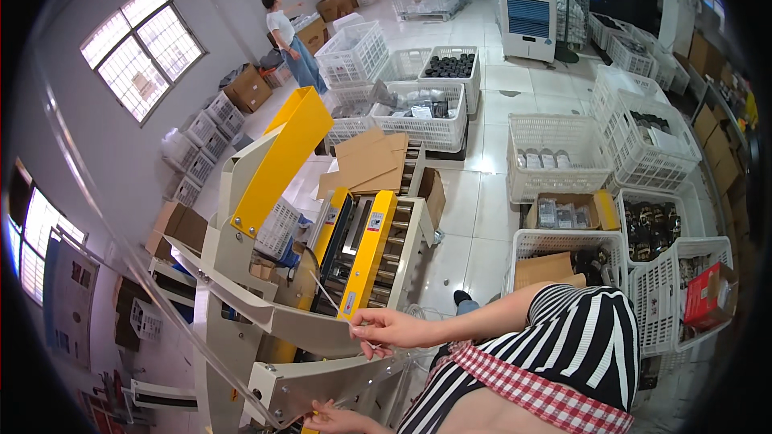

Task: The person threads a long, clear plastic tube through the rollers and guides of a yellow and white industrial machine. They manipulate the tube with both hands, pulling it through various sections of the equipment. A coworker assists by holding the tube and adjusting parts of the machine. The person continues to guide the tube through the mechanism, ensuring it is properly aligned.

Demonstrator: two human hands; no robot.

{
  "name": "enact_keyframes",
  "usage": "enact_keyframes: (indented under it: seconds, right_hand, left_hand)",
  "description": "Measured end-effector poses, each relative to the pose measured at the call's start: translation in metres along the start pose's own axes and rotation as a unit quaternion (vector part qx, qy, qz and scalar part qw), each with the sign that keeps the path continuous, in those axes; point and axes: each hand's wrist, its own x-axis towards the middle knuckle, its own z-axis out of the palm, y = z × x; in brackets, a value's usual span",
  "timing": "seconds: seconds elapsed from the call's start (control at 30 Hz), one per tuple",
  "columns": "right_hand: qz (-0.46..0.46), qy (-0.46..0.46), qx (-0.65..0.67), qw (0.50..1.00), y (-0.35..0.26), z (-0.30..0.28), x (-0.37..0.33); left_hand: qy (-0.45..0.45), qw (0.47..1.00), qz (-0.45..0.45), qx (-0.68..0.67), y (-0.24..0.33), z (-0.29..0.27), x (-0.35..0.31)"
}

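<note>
My right hand (382, 331) is closed in a pinch on the end of a thin white strip (325, 289), which slants up and left across the machine's frame. Lower down, my left hand (342, 419) is at the bottom edge beside a beige metal side plate (310, 390). Its fingers are closed around a small yellow bit, too little shown to name. Both hands are at a beige machine with a tall yellow arm (283, 162), a yellow rail (368, 253) and a roller bed. Between my hands is a curved metal plate (293, 328).
A long clear strip (104, 221) curves down the left side. Flat cardboard pieces (370, 157) lie at the machine's far end. White crates (555, 149) holding goods stand along the right. Farther back are an air cooler (527, 22) and another person (288, 36) by boxes.
</note>
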Motion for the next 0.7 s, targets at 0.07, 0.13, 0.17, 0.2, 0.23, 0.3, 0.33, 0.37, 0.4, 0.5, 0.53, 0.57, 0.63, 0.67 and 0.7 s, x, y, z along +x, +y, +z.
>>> enact_keyframes:
  seconds: [0.07,0.13,0.17,0.2,0.23,0.3,0.33,0.37,0.4,0.5,0.53,0.57,0.63,0.67,0.7]
  right_hand:
    - [0.005,0.002,0.004,1.0,-0.002,0.0,0.0]
    - [0.006,0.003,0.008,1.0,-0.004,-0.002,0.0]
    - [0.004,0.005,0.01,1.0,-0.003,-0.003,0.0]
    - [0.002,0.008,0.013,1.0,-0.003,-0.004,0.0]
    - [0.003,0.015,0.013,1.0,-0.003,-0.007,0.0]
    - [0.003,0.026,0.014,1.0,-0.003,-0.014,0.0]
    - [0.009,0.026,0.02,0.999,-0.005,-0.018,0.001]
    - [0.014,0.027,0.026,0.999,-0.007,-0.023,0.002]
    - [0.019,0.027,0.032,0.999,-0.009,-0.027,0.003]
    - [0.013,0.016,0.024,1.0,-0.018,-0.046,0.011]
    - [0.011,0.017,0.024,1.0,-0.02,-0.053,0.013]
    - [0.008,0.019,0.024,1.0,-0.023,-0.06,0.015]
    - [0.012,0.014,0.025,0.999,-0.03,-0.07,0.02]
    - [0.017,0.015,0.025,0.999,-0.034,-0.075,0.022]
    - [0.02,0.022,0.023,0.999,-0.038,-0.081,0.022]
  left_hand:
    - [0.013,1.0,0.004,-0.027,-0.005,0.001,0.001]
    - [0.033,0.998,0.01,-0.046,-0.011,0.002,0.0]
    - [0.035,0.999,0.015,-0.022,-0.016,0.0,0.0]
    - [0.035,0.999,0.02,0.002,-0.017,-0.002,0.0]
    - [0.036,0.999,0.025,0.026,-0.019,-0.002,-0.001]
    - [0.038,0.998,-0.046,0.013,-0.011,-0.005,-0.003]
    - [0.039,0.996,-0.08,0.007,-0.007,-0.004,-0.004]
    - [0.06,0.998,-0.033,0.005,-0.009,-0.001,-0.004]
    - [0.082,0.997,0.014,0.003,-0.014,-0.001,-0.003]
    - [0.121,0.981,0.126,0.088,-0.023,0.001,-0.002]
    - [0.115,0.966,0.142,0.183,-0.019,-0.003,-0.005]
    - [0.107,0.942,0.157,0.276,-0.021,-0.005,-0.006]
    - [0.115,0.95,0.145,0.252,-0.031,-0.013,-0.004]
    - [0.119,0.945,0.157,0.259,-0.033,-0.014,-0.004]
    - [0.119,0.942,0.168,0.263,-0.036,-0.011,-0.004]
